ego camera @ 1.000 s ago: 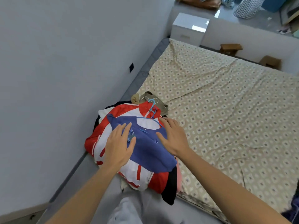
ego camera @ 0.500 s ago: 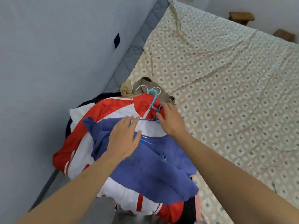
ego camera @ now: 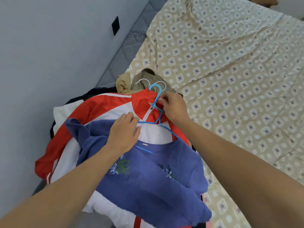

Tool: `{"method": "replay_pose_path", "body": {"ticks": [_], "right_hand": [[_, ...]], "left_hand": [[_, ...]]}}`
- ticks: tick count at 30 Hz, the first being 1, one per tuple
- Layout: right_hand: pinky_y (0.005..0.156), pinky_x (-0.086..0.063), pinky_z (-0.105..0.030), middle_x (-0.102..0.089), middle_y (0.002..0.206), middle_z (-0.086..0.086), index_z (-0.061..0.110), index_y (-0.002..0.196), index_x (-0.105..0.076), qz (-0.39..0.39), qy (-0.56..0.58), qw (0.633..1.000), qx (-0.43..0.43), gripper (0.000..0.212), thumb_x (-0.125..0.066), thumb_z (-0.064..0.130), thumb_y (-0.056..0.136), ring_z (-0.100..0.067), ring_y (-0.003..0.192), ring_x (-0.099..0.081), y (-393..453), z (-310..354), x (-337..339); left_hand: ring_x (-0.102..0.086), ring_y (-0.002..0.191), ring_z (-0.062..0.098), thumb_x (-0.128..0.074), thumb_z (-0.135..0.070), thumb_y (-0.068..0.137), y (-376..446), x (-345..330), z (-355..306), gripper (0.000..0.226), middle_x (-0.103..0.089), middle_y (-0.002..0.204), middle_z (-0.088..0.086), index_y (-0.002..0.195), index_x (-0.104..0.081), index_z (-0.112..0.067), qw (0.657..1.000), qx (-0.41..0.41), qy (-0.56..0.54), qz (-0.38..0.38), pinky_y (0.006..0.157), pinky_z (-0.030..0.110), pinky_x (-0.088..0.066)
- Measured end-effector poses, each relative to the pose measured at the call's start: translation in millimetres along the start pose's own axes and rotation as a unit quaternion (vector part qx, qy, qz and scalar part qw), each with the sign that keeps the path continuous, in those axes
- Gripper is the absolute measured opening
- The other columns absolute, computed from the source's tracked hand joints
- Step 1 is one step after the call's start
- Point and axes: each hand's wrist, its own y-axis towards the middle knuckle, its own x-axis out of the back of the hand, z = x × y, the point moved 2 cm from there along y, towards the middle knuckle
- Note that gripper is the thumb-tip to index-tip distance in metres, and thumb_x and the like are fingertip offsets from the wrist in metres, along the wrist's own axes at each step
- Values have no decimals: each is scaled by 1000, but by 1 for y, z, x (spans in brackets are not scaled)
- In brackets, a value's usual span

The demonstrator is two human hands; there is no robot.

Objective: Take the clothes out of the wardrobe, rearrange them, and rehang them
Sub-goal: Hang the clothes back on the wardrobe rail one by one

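A pile of clothes lies on the near left corner of the bed. On top is a blue shirt (ego camera: 148,183) with flower embroidery, still on a blue hanger (ego camera: 156,99). Under it lies a red and white jacket (ego camera: 102,109). My right hand (ego camera: 174,107) pinches the neck of the blue hanger just below its hook. My left hand (ego camera: 125,134) lies over the blue shirt's left shoulder with its fingers bent at the collar; what they hold is hidden. Behind the pile, an olive garment (ego camera: 148,78) shows two white hanger hooks (ego camera: 143,81).
The patterned beige bedsheet (ego camera: 230,71) spreads wide to the right and back. A grey wall (ego camera: 49,55) with a black socket (ego camera: 115,25) runs along the left, with the grey mattress edge (ego camera: 125,46) beside it. Dark clothing lies under the pile.
My right hand slid up from the blue shirt to the hanger's neck and took hold of it. My left hand moved up to the shirt's left shoulder. The view came closer to the pile.
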Motion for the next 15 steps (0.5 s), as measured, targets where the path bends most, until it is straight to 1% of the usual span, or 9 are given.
{"method": "replay_pose_path", "body": {"ticks": [3, 6, 10, 11, 13, 15], "right_hand": [[74, -54, -44, -64, 78, 9, 17, 87, -69, -2, 31, 999, 14, 12, -66, 22, 98, -15, 77, -61, -3, 19, 26], [74, -53, -45, -68, 78, 4, 16, 87, -70, -23, 45, 998, 28, 12, -67, 21, 97, -19, 76, -63, -9, 40, 61], [72, -55, -46, -68, 76, 7, 19, 85, -68, -46, 62, 996, 34, 14, -65, 25, 97, -18, 70, -67, -22, 72, 121], [71, -55, -47, -68, 76, 7, 20, 84, -68, -55, 67, 996, 37, 14, -65, 24, 98, -18, 68, -67, -26, 82, 139], [71, -56, -47, -67, 76, 9, 20, 85, -69, -71, 84, 993, 43, 14, -67, 22, 98, -18, 68, -68, -38, 104, 178], [71, -56, -47, -66, 75, 10, 19, 86, -69, -90, 88, 991, 54, 13, -68, 22, 99, -18, 68, -69, -52, 128, 221]], "left_hand": [[-54, 93, 27, -58, -31, 99, 4, 18, -7, 23, -55, 107, 5, 112, -62, -13, 1000, 9, -5, -5, 72, 41, -47], [-55, 97, 27, -55, -33, 101, 6, 49, -21, 28, -55, 112, 4, 121, -61, -14, 1000, 15, -20, -7, 72, 44, -52], [-56, 100, 27, -42, -41, 100, 5, 107, -49, 40, -55, 115, 3, 126, -61, -16, 999, 13, -27, -26, 74, 44, -53], [-56, 102, 27, -43, -40, 100, 4, 124, -57, 40, -55, 117, 2, 127, -60, -17, 999, 12, -30, -35, 76, 44, -52], [-57, 107, 26, -54, -34, 100, -1, 157, -73, 35, -55, 122, 1, 131, -59, -18, 997, 9, -50, -58, 79, 42, -52], [-56, 110, 25, -60, -30, 99, -5, 192, -93, 40, -54, 125, 0, 136, -57, -19, 995, -3, -67, -80, 83, 41, -51]]}}
